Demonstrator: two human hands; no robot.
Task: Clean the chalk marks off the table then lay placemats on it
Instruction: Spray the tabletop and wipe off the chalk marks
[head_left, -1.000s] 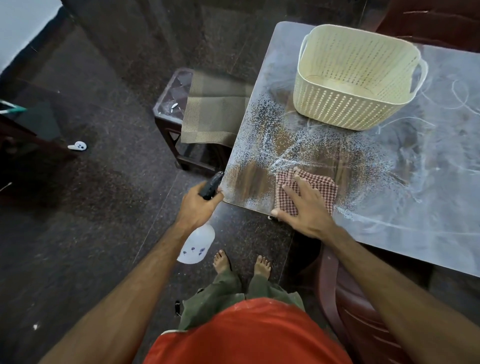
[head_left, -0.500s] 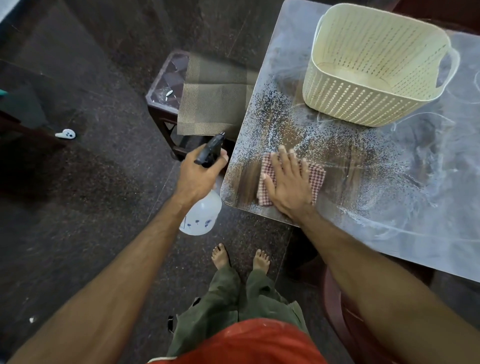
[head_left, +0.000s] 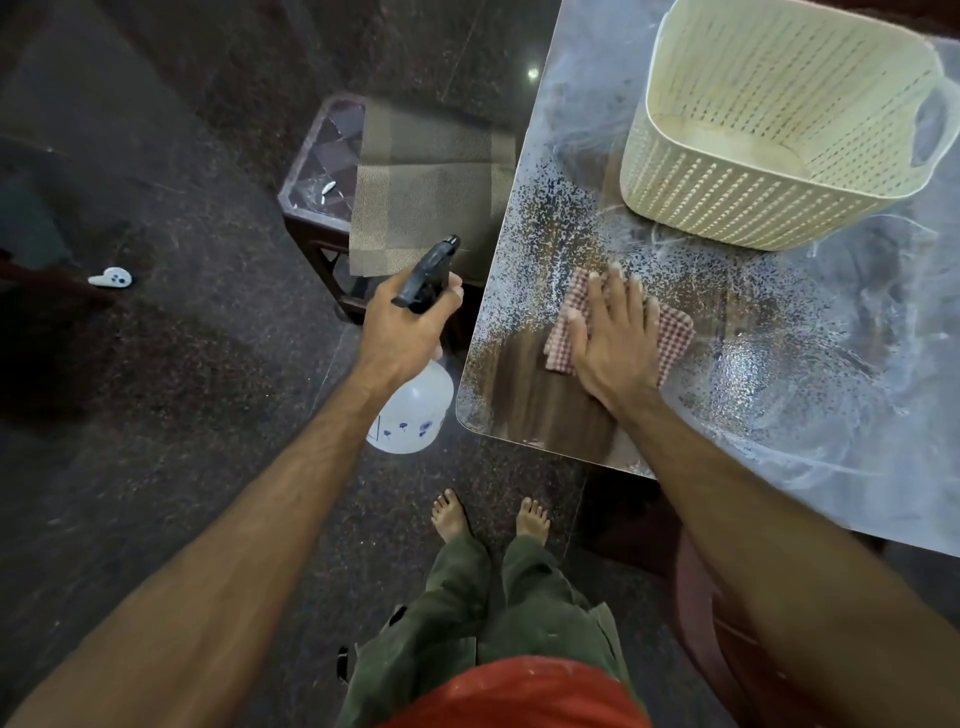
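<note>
The table (head_left: 810, 415) is smeared with white chalk marks and speckled with spray droplets; a wiped strip of bare wood shows at its near left corner. My right hand (head_left: 615, 338) presses flat, fingers straight, on a red-and-white checked cloth (head_left: 675, 332) lying on that wet patch. My left hand (head_left: 410, 322) grips the black trigger head of a white spray bottle (head_left: 413, 410), held off the table's left edge over the floor. Brown woven placemats (head_left: 431, 192) lie draped on a small stool (head_left: 322, 171) left of the table.
A cream perforated plastic basket (head_left: 769, 156) stands on the table's far side, close behind the cloth. A small white object (head_left: 111, 278) lies on the dark floor at left. My bare feet (head_left: 488, 519) stand by the table's corner, a dark red chair (head_left: 727, 623) at right.
My right hand has slid the cloth away from the table's near edge, uncovering more wiped wood. My left hand has lifted the spray bottle higher beside the table.
</note>
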